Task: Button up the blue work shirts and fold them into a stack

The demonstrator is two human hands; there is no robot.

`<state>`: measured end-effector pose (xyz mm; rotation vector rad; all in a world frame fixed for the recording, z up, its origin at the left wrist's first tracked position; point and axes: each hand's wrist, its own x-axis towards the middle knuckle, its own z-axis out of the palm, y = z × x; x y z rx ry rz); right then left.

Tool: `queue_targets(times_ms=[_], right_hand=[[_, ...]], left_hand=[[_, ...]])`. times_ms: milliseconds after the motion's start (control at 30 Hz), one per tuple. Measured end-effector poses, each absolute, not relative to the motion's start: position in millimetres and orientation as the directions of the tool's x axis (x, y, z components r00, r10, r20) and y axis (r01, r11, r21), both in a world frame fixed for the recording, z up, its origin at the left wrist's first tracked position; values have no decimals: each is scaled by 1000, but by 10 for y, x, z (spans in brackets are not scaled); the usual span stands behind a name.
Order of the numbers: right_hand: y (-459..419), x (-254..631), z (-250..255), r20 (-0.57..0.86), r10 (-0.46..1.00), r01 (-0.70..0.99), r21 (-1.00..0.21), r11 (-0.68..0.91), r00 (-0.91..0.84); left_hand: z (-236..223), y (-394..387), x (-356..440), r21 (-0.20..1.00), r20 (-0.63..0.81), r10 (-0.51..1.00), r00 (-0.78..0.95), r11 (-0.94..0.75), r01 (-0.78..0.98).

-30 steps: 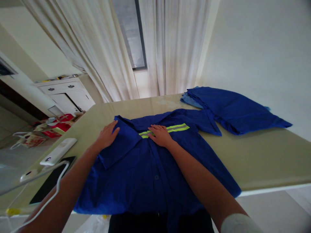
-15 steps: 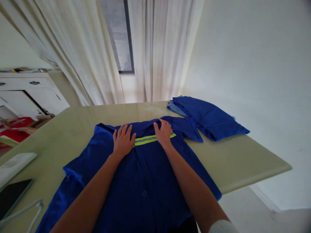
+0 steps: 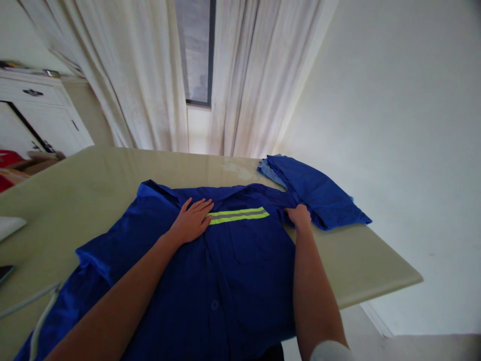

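A dark blue work shirt (image 3: 248,271) with a yellow-green and grey reflective strip (image 3: 240,215) across its chest lies spread on the table. My left hand (image 3: 192,219) rests flat on it, fingers spread, by the strip's left end. At the shirt's right side my right hand (image 3: 299,216) is closed on the short sleeve, fingers curled around the fabric. Behind that hand lies a folded blue garment (image 3: 323,188), with lighter blue cloth showing at its left edge. The shirt's near end runs out of view at the bottom.
The pale green table (image 3: 124,168) has its right corner near the wall. A white cable (image 3: 45,311), a phone (image 3: 5,272) and a white object (image 3: 10,226) lie at the left. Curtains (image 3: 150,75) hang behind, and a white cabinet (image 3: 41,110) stands at far left.
My right hand has moved right from the reflective strip to the sleeve and closed on it. My left hand stays on the shirt. The view has shifted somewhat.
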<state>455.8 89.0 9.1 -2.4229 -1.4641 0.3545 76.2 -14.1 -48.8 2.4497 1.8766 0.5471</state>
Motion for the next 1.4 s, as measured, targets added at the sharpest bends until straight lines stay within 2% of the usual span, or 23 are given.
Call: queue_targets(times_ms=[33,100,167,200,267,333,367,433,500,567,633,733,800,900,967,1033,1133,1233,1400], right_hand=[[871,4515,151,3,893,832,-364,-419,451],[805,4369,281,222,901,893,-348,-284,373],[703,4148,391,416,904,957,-289,29,98],[641,4022,428,439,892,938,-257,234,-103],[498,3781,456,325,812,774,-273,571,-485],[339,3607,428,166,722,653,-329,683,-671],[256,3557,399,108,713,654,-322,684,-693],[95,3533,319,56,736,710,-224,668,-675],[-37,3586,219,85,743,737,-95,669,-664],[-118,3681,111,152,717,721,-39,692,-680],[-142,3786,19,212,687,685,-98,722,-695],[-109,3923,-44,261,662,592,-302,747,-703],[-75,3998,-33,294,645,531,-383,756,-705],[-27,4104,0,292,627,501,-404,765,-722],[14,4184,-4,250,651,535,-402,743,-717],[72,4273,-34,225,723,614,-401,680,-653],[169,4406,-100,263,841,725,-427,541,-473],[215,4473,-150,283,864,708,-495,504,-417],[170,4403,-137,354,746,534,-532,657,-564]], left_hand=[[-492,-141,759,222,266,939,220,-281,934],[-495,-136,753,233,256,943,213,-274,933],[-486,-128,747,240,247,946,209,-268,933],[-479,-125,745,242,246,947,207,-267,933],[-464,-125,742,245,248,947,205,-266,932],[-453,-131,742,245,250,947,200,-261,934],[-450,-135,744,244,251,947,198,-260,934],[-450,-141,748,240,256,946,197,-260,935],[-457,-145,752,236,265,944,195,-260,936],[-468,-148,750,234,278,941,192,-260,937],[-481,-152,741,231,300,934,196,-270,935],[-479,-148,744,230,351,912,211,-303,925],[-449,-121,795,266,371,909,187,-297,917],[-364,-28,968,357,325,942,88,-208,911],[-309,57,1107,372,265,964,4,-106,922],[-279,137,1212,366,209,975,-74,-7,931],[-292,206,1262,414,168,973,-157,75,907],[-338,197,1253,452,195,964,-179,73,889],[-387,109,1318,401,295,953,-62,-65,914]])
